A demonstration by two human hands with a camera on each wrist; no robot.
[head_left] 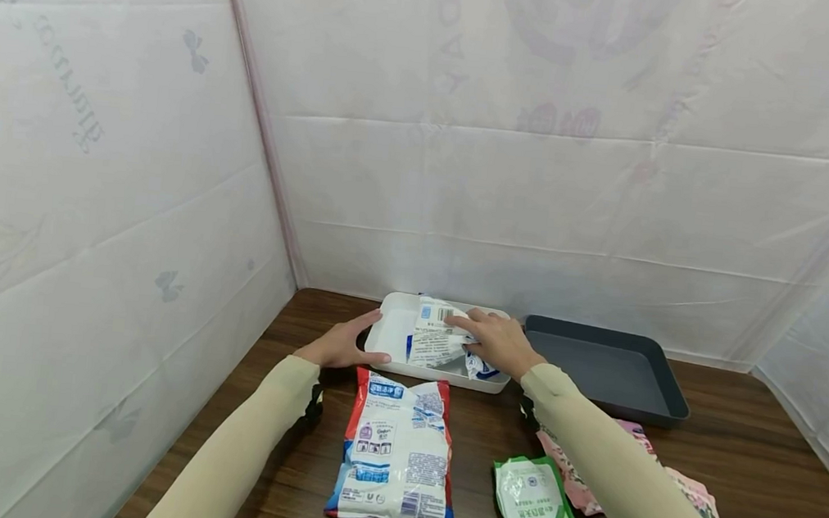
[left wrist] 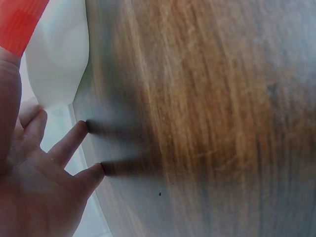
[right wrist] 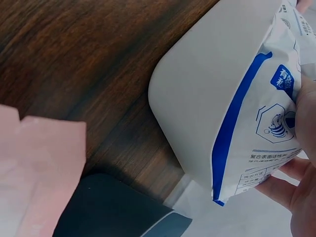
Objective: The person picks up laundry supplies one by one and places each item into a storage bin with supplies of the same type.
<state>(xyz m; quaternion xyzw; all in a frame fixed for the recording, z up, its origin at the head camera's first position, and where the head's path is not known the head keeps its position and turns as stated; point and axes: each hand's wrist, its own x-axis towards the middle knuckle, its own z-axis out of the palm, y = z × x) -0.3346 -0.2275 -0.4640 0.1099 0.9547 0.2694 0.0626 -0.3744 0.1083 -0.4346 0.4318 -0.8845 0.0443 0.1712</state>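
A white tray [head_left: 389, 337] stands against the back wall on the wooden table. My left hand [head_left: 344, 345] is at its left end with the thumb spread from the fingers; in the left wrist view that hand [left wrist: 44, 182] has its fingers extended by the pale tray wall [left wrist: 61, 54]. Inside the tray lies a crumpled white packet [head_left: 433, 343] with blue print. My right hand [head_left: 498, 342] grips its right part. Seen from the right wrist, the packet [right wrist: 261, 133] leans over the tray rim, with the right hand's fingers [right wrist: 279, 190] around it.
A red, white and blue bag [head_left: 397, 455] lies in front of the white tray. Just right of that tray stands a dark grey tray [head_left: 590, 365]. A green-and-white packet [head_left: 541, 509] and pink packaging [head_left: 697, 498] lie near my right forearm. White sheeting [head_left: 466, 181] walls the table.
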